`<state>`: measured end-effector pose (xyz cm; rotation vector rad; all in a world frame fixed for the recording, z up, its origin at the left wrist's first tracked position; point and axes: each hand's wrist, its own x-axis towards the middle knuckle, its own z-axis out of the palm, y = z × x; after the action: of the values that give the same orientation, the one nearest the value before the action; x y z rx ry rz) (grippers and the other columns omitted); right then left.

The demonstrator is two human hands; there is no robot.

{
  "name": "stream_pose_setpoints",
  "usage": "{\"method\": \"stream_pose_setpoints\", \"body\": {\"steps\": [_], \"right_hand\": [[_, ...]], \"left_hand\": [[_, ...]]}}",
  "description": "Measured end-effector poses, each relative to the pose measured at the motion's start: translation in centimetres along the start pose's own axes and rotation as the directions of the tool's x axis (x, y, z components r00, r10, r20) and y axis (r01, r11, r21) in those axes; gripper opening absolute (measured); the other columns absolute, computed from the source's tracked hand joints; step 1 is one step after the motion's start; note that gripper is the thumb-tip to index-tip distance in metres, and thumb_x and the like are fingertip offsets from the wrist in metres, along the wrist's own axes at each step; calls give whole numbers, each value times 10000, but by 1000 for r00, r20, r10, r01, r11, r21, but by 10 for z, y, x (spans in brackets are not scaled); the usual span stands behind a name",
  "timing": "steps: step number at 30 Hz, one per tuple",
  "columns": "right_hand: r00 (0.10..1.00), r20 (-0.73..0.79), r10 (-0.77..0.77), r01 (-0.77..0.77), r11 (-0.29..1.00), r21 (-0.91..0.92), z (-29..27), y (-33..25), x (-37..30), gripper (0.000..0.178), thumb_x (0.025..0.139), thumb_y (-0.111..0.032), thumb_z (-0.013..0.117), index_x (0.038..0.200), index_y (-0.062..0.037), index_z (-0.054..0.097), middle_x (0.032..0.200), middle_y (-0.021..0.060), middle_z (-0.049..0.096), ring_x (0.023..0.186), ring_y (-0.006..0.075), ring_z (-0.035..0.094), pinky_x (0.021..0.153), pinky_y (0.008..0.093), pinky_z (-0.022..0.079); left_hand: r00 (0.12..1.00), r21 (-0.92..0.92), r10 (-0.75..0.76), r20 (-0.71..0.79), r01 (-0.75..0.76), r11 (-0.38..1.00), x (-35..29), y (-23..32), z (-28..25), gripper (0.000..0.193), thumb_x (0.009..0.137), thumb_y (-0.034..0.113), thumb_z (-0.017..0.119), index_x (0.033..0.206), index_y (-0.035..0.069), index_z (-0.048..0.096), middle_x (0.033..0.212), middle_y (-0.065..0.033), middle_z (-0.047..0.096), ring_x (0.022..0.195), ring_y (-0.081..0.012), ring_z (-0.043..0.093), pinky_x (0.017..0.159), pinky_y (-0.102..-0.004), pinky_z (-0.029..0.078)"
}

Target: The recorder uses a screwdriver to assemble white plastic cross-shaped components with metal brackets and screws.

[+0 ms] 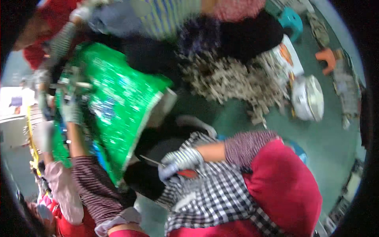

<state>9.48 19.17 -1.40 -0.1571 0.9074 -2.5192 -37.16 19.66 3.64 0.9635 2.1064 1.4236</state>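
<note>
Green sheet and thin tool — hand positions

Right hand (181,161), in a striped glove: closed around a thin pointed tool (149,159), tip directed left, above the checked apron (225,189). Left hand (71,110), gloved: located just beside the left edge of the glossy green sheet (122,94); blur prevents telling whether its fingers grip anything. Sheet position: slanted, left of centre — between both hands. Pale scraps (237,83) lie heaped on the floor (237,114), near a white round container (308,98).
</note>
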Motion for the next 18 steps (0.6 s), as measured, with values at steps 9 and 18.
{"method": "stream_pose_setpoints", "body": {"steps": [9,18], "right_hand": [[994,-98,42,-23,983,184,1,-11,-15,205,825,-235,623,888,-40,627,785,63,655,578,104,587,474,234,488],[369,-717,-591,-262,674,-690,-114,19,-121,280,777,-287,599,861,-23,634,778,134,652,708,212,628,656,324,492]], "left_hand": [[974,665,222,-38,-142,734,13,15,19,598,816,195,626,1338,54,371,1195,-101,529,1006,-179,517,869,-286,399],[833,738,499,240,-490,463,-12,29,-13,610,791,140,667,1320,38,382,1306,-101,439,1137,-213,441,991,-290,323]]}}
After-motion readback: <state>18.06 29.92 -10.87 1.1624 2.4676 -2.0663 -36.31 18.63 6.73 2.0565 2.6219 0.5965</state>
